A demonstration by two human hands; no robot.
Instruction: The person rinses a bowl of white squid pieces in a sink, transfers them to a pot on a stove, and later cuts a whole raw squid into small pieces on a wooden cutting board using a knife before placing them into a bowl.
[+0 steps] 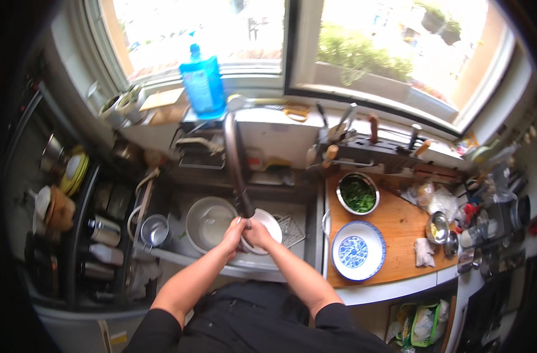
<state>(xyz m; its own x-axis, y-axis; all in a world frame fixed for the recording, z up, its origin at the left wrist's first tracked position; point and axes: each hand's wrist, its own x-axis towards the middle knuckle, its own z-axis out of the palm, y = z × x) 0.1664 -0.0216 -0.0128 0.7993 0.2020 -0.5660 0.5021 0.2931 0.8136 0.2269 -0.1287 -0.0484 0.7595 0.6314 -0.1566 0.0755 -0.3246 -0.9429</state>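
My left hand [234,234] and my right hand [258,234] meet under the head of the dark pull-down faucet [241,176], above the sink [306,212]. Fingers of both are partly hidden at the spout, so whether they grip anything is unclear. Just beneath and behind my right hand is a white bowl [273,225]. Left of my left hand sits a large round basin [209,223] with a pale inside. A small metal pot [155,230] stands at the sink's left end, and a perforated metal drain tray [292,231] lies right of the white bowl.
On the wooden board [403,247] at right are a metal bowl of leafy greens [359,194] and a blue-patterned bowl [358,250]. Knives stand in a rack [361,148] behind it. A blue pump bottle [203,86] rests on the sill. Shelves [81,229] line the left.
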